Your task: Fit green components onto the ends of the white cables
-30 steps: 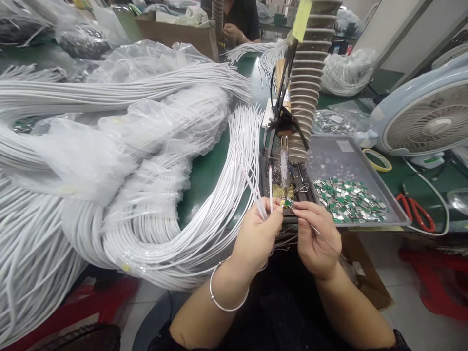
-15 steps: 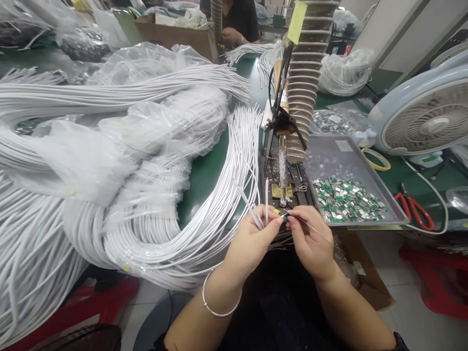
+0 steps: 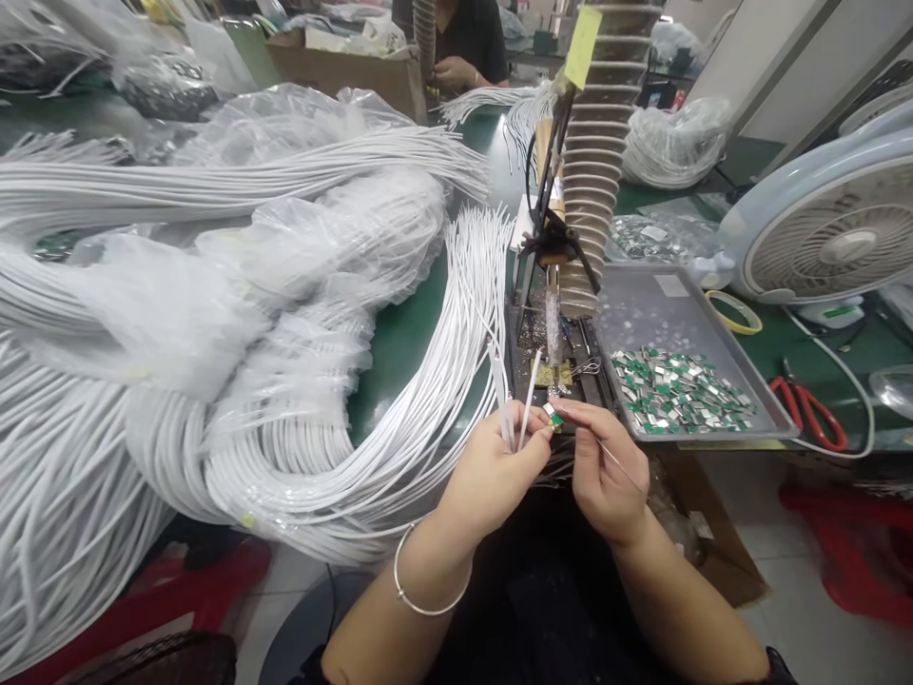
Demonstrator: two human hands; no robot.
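My left hand (image 3: 492,471) is closed, pinching a small green circuit board with a metal connector (image 3: 553,417) between thumb and fingertips. White cables (image 3: 529,395) with stripped ends stick up from the same hand. Thin solder wire (image 3: 619,460) runs through my closed right hand (image 3: 611,476), whose fingertips are beside the board. Just beyond my fingers, a soldering iron (image 3: 553,319) hangs tip down in a stand, over a yellowish sponge (image 3: 549,374).
A metal tray (image 3: 642,295) of similar boards is at right, near red-handled cutters (image 3: 809,411) and a fan (image 3: 842,228). Bundled white cables (image 3: 300,495) cover the left. A ribbed hose (image 3: 592,171) rises behind the iron. Across the table is another person (image 3: 471,43).
The board has turned in my left fingers, and its metal and green faces now show. My right thumb has drawn back from it. The cables in my left hand have shifted right.
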